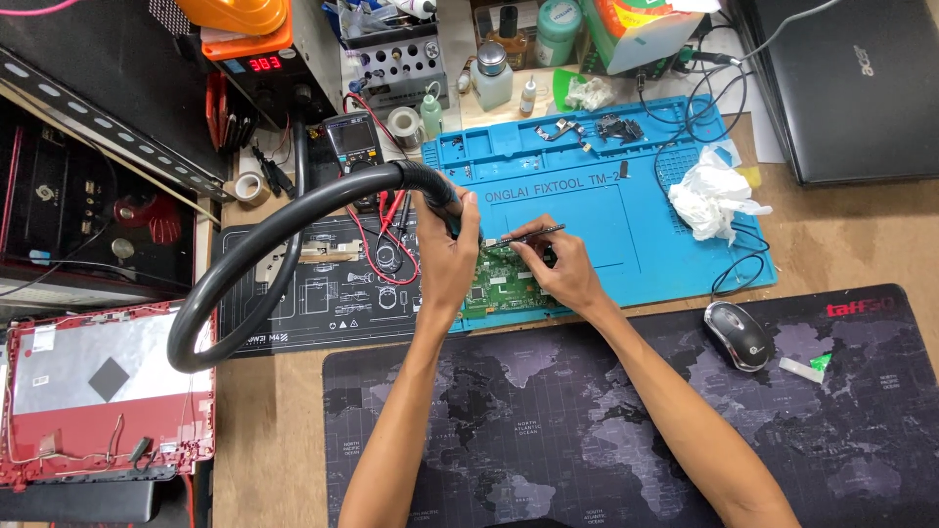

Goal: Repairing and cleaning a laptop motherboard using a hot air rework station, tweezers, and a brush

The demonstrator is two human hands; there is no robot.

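Observation:
My left hand point(446, 256) grips the black handle of a hot-air tool point(437, 192), whose thick black hose point(256, 241) loops away to the left. Its nozzle points down at a green circuit board point(501, 284) lying on the front left corner of a blue silicone work mat point(626, 205). My right hand point(558, 266) holds thin metal tweezers point(528, 234), with their tip over the board close to the nozzle. Both hands hover just above the board.
A black patterned mat point(323, 303) lies left of the blue one, with a multimeter point(354, 142) and red leads. A crumpled white tissue point(712, 196), a mouse point(738, 334), a dark map-print desk pad point(587, 440), a closed laptop point(851, 88) and a red laptop lid point(98, 391) surround the work.

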